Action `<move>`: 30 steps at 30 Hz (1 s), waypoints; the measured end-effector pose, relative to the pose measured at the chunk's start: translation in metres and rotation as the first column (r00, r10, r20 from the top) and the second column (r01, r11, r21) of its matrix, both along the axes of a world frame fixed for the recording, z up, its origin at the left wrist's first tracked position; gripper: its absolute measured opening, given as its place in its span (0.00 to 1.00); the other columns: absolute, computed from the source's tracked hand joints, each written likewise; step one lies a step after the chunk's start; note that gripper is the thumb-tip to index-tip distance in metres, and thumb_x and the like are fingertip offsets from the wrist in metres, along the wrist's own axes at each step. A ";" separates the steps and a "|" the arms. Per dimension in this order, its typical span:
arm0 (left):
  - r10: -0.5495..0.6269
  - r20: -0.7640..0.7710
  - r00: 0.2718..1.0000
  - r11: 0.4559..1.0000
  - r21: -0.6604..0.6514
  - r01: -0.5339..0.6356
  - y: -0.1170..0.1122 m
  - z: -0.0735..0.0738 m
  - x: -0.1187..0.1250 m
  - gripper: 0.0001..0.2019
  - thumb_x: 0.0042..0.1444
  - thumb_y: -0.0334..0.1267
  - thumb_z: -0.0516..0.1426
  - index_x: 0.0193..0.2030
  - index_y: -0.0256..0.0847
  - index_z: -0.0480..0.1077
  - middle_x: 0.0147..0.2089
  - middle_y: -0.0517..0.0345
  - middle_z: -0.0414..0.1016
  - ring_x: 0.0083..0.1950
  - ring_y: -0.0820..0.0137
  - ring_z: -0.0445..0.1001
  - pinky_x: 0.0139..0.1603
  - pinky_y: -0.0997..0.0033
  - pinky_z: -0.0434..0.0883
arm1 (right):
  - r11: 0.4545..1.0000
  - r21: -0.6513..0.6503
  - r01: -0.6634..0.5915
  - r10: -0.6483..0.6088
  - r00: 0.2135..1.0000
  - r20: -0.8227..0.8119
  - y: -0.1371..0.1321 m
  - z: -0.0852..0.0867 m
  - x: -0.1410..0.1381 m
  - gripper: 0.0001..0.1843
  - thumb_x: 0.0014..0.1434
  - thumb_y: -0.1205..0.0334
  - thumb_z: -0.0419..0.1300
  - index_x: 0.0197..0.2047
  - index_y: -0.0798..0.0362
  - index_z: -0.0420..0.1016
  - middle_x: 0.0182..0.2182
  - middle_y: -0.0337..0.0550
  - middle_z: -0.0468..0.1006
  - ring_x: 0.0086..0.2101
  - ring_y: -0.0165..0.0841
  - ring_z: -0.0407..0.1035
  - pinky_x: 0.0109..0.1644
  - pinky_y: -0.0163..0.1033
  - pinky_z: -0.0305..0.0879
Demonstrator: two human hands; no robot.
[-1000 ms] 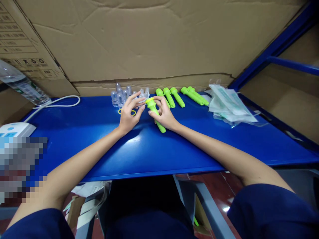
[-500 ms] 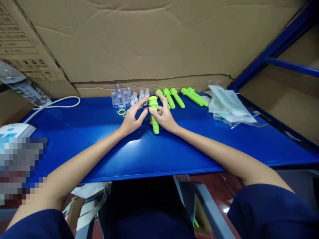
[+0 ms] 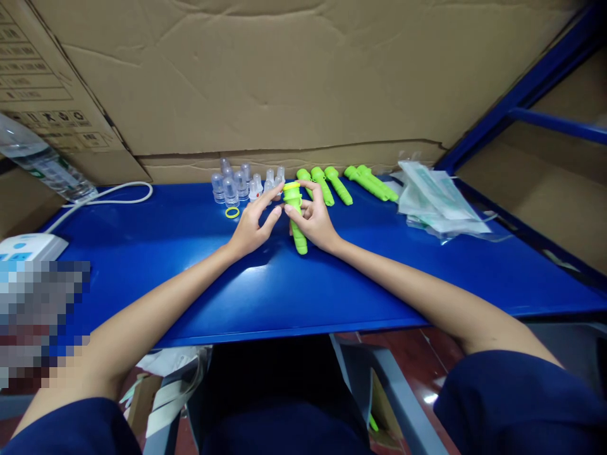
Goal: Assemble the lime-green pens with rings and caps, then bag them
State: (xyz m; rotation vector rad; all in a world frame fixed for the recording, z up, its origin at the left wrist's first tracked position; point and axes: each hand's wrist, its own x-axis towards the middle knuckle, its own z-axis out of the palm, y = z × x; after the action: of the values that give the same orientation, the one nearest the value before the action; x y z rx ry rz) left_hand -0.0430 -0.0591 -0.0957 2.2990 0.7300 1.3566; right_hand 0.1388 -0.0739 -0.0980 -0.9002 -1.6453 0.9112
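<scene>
My right hand (image 3: 315, 221) is wrapped round a lime-green plastic tube (image 3: 296, 218), holding it nearly upright on the blue table (image 3: 165, 265). A yellow ring sits on the tube's top end. My left hand (image 3: 253, 222) is beside it, its fingertips touching the tube's top at the ring, fingers spread. Another yellow ring (image 3: 232, 213) lies on the table left of my hands. Several clear small vials (image 3: 237, 183) stand just behind, and several more green tubes (image 3: 339, 184) lie in a row at the back.
Clear plastic packets (image 3: 436, 202) are piled at the right back. A white cable (image 3: 111, 196) and a white device (image 3: 26, 246) sit at the left, with a plastic bottle (image 3: 42, 164) beyond. Cardboard (image 3: 284, 82) walls off the back; a blue frame (image 3: 531, 95) rises on the right.
The green tube went from slanting leftward to nearly upright in my right hand. My left hand shifted slightly, its fingers staying at the tube's ringed top.
</scene>
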 end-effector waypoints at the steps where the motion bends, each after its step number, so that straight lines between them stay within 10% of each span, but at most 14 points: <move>1: 0.003 -0.005 1.000 1.000 -0.004 -0.003 0.000 0.000 0.000 0.24 0.69 0.45 0.53 0.69 0.44 0.64 0.66 0.46 0.72 0.63 0.60 0.75 0.65 0.57 0.69 | 1.000 0.000 0.003 -0.003 1.000 0.000 0.001 -0.001 0.000 0.40 0.60 0.32 0.60 0.63 0.40 0.44 0.45 0.44 0.80 0.21 0.29 0.71 0.25 0.41 0.76; 30: 0.010 -0.054 0.998 0.997 0.083 -0.005 -0.006 0.002 0.002 0.22 0.67 0.46 0.55 0.62 0.36 0.64 0.59 0.41 0.75 0.51 0.62 0.80 0.48 0.63 0.75 | 1.000 0.001 -0.001 0.001 0.982 -0.189 0.006 -0.010 0.001 0.31 0.58 0.42 0.68 0.45 0.44 0.49 0.28 0.27 0.76 0.15 0.26 0.68 0.15 0.33 0.67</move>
State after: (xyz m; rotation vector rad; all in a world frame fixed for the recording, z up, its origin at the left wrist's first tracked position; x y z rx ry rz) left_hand -0.0414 -0.0652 -0.0937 2.4087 0.7124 1.3563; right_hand 0.1397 -0.0680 -0.1085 -0.7874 -1.4835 0.9664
